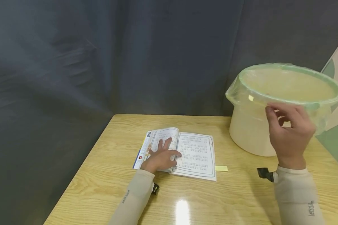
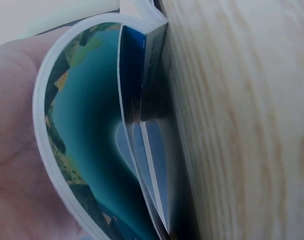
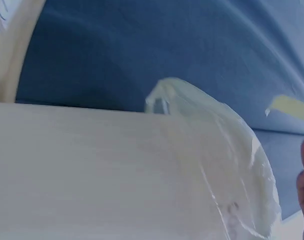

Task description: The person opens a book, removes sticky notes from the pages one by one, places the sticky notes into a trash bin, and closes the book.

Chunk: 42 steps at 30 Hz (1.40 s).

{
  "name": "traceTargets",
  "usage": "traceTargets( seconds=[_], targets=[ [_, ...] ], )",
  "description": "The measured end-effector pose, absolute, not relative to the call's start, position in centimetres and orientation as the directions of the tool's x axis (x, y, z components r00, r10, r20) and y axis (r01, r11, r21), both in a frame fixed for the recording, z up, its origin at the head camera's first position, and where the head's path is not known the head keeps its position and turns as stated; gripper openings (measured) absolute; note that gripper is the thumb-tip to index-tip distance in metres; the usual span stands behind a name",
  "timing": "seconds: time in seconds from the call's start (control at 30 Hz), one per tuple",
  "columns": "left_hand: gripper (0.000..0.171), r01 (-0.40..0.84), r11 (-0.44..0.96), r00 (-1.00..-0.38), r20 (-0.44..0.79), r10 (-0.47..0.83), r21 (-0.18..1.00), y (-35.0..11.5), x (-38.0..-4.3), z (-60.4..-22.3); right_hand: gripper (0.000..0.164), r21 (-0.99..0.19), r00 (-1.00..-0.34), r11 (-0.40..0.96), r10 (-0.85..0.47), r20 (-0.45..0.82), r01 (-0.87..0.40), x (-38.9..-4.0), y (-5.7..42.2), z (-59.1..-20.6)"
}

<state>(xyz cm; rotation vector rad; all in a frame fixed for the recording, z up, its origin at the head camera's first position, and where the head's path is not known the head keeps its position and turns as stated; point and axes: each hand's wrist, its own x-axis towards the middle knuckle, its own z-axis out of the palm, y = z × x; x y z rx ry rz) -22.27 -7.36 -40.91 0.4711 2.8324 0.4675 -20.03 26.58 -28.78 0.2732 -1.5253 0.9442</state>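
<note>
An open book (image 1: 195, 156) with printed pages lies on the table, and my left hand (image 1: 159, 157) rests across its left page with the fingers spread. Up close, the left wrist view shows the bowed pages (image 2: 99, 125) beside the palm. My right hand (image 1: 291, 129) is raised in front of a trash bin (image 1: 250, 134) lined with a clear plastic bag (image 1: 233, 89). Thumb and index finger pinch a thin yellow paper strip (image 3: 291, 108), whose pale end sticks out to the left, near the bin's rim.
A second yellow paper strip (image 1: 221, 168) juts from the book's right edge onto the wooden table (image 1: 101, 181). The bin stands at the table's back right. A dark curtain (image 1: 171, 56) hangs behind the table and along its left side.
</note>
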Motion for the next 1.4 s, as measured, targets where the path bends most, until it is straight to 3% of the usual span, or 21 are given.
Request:
traceTargets(
  seconds=[0.1,0.27,0.4,0.5,0.73,1.07,1.4],
  targets=[
    [0.034,0.282,0.892,-0.921,-0.16,0.354,0.352,-7.1,-22.3,-40.9,0.018,-0.435,-0.151,0.587,0.469,0.87,-0.683,-19.4,27.0,-27.9],
    [0.032,0.271,0.896,-0.927,-0.154,0.341,0.352,-7.4,-21.8,-41.2,0.02,-0.484,-0.129,0.562,0.554,0.822,-0.67,-19.3,27.4,-27.8],
    [0.031,0.29,0.887,-0.927,-0.126,0.354,0.36,-7.2,-22.0,-41.1,0.011,-0.494,-0.115,0.655,0.532,0.839,-0.572,-20.0,28.9,-26.9],
    [0.031,0.295,0.883,-0.927,-0.117,0.358,0.366,-7.5,-21.8,-41.1,0.014,-0.484,-0.143,0.742,0.477,0.867,-0.463,-20.9,29.7,-25.8],
    [0.032,0.29,0.883,-0.925,-0.127,0.358,0.369,-7.6,-21.9,-41.1,0.025,-0.472,-0.262,0.842,0.409,0.874,-0.26,-22.6,31.3,-24.0],
    [0.033,0.295,0.88,-0.922,-0.133,0.365,0.373,-6.5,-22.2,-40.9,0.037,-0.47,-0.481,0.882,0.427,0.766,0.036,-23.1,33.5,-22.4],
    [0.035,0.286,0.889,-0.925,-0.139,0.353,0.357,-6.3,-22.2,-40.6,0.049,-0.451,-0.737,0.862,0.459,0.496,0.233,-22.9,34.0,-20.6]
  ],
)
